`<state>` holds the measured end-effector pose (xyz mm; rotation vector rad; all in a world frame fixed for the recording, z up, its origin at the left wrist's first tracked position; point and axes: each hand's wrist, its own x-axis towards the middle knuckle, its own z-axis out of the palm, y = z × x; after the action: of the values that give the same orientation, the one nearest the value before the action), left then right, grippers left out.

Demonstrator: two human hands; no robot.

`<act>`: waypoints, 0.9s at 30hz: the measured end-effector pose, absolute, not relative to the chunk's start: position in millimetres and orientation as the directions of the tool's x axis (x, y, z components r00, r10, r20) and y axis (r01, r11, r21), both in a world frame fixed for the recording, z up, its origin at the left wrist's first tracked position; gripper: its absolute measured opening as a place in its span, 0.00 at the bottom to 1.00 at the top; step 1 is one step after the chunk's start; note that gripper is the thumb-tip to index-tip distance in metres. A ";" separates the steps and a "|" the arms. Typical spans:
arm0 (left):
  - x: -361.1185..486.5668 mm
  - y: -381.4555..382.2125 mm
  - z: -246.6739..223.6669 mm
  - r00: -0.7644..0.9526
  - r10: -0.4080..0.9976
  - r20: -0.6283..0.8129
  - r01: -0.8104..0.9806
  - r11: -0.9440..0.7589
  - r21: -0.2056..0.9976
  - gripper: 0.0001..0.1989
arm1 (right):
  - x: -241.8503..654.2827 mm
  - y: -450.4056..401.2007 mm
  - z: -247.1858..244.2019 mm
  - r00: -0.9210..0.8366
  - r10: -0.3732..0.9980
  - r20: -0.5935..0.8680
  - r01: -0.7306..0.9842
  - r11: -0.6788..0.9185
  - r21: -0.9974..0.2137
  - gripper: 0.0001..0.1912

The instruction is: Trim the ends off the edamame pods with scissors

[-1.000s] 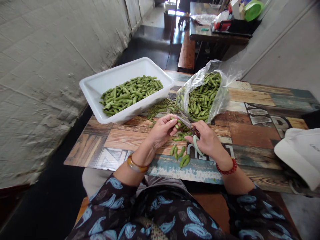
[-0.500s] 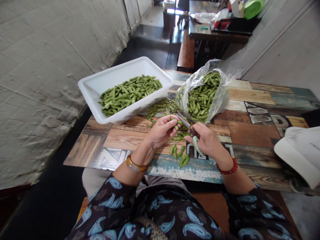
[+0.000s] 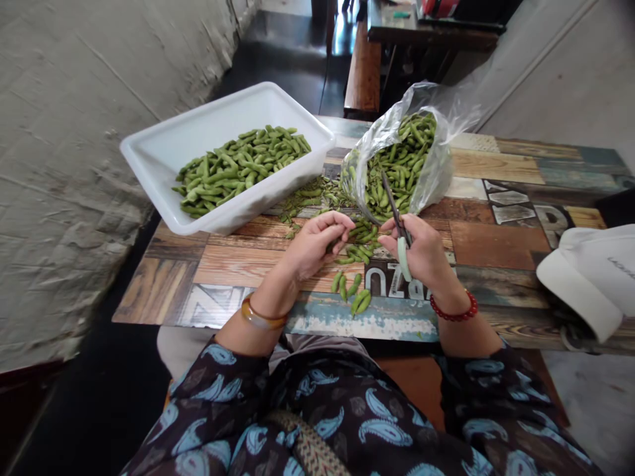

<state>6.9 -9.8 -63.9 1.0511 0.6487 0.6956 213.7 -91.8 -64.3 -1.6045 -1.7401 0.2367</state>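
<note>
My right hand (image 3: pixel 419 250) grips a pair of scissors (image 3: pixel 397 218) with pale green handles, the dark blades pointing up and away towards the bag. My left hand (image 3: pixel 320 244) is closed, its curled fingers mostly hiding a green edamame pod. Between and in front of my hands, several loose edamame pods (image 3: pixel 361 302) lie on the table. Behind the right hand, a clear plastic bag (image 3: pixel 441 173) lies with its mouth facing me, full of pods. A white plastic tub (image 3: pixel 143 155) at the left holds a heap of pods (image 3: pixel 248 165).
The patterned wood-look table (image 3: pixel 248 264) carries trimmings (image 3: pixel 317 193) between tub and bag. A white cap (image 3: pixel 590 271) sits at the right edge. Beyond are a wooden bench (image 3: pixel 364 76) and another table (image 3: pixel 431 33). A rough pale wall (image 3: pixel 74 132) stands at left.
The scissors have moved away from the pod at my left fingers and turned more upright. My hands are farther apart. The camera view has tilted down a little.
</note>
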 end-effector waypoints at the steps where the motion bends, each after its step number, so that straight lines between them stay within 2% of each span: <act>1: 8.6 -11.9 -65.5 0.624 0.777 -0.085 -0.125 0.206 0.970 0.05 | 213.7 -91.6 -64.1 0.058 0.921 0.386 0.783 0.198 -0.590 0.06; 3: 11.6 -15.5 -69.4 0.656 0.754 0.045 0.022 -0.078 0.997 0.04 | 212.9 -91.2 -64.3 0.057 0.925 0.376 0.789 0.189 -0.584 0.06; 5: 13.2 -17.3 -73.9 0.705 0.695 0.139 0.128 -0.318 0.939 0.02 | 211.4 -90.7 -64.8 0.060 0.927 0.370 0.792 0.182 -0.583 0.07; 7: 12.9 -17.2 -77.8 0.740 0.650 0.170 0.203 -0.457 0.866 0.03 | 209.6 -90.5 -65.2 0.056 0.929 0.365 0.785 0.185 -0.592 0.07; 13: 7.0 -14.2 -77.2 0.762 0.630 0.145 0.367 -0.607 0.705 0.06 | 206.3 -91.1 -64.9 0.036 0.928 0.370 0.755 0.217 -0.618 0.07; 16: 6.6 -16.7 -73.7 0.791 0.607 0.079 0.471 -0.686 0.554 0.06 | 206.4 -91.1 -65.3 0.035 0.929 0.368 0.748 0.220 -0.627 0.07; 19: 7.8 -18.1 -74.5 0.805 0.591 0.043 0.517 -0.737 0.436 0.09 | 206.8 -91.1 -66.2 0.030 0.927 0.375 0.745 0.230 -0.626 0.07; 21: 8.6 -16.3 -77.4 0.796 0.597 0.103 0.492 -0.736 0.465 0.10 | 207.0 -91.1 -66.8 0.025 0.923 0.383 0.748 0.237 -0.620 0.06; 24: 9.2 -11.2 -80.4 0.753 0.621 0.218 0.389 -0.688 0.613 0.10 | 207.2 -91.2 -67.3 0.014 0.916 0.401 0.753 0.254 -0.607 0.06; 27: 9.0 -7.7 -78.4 0.727 0.646 0.233 0.292 -0.597 0.748 0.09 | 207.2 -91.1 -67.1 0.003 0.911 0.413 0.754 0.269 -0.599 0.05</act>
<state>9.0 -7.7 -78.4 2.2162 0.7055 0.6428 207.2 -91.1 -67.1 -1.5196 -1.7816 0.2603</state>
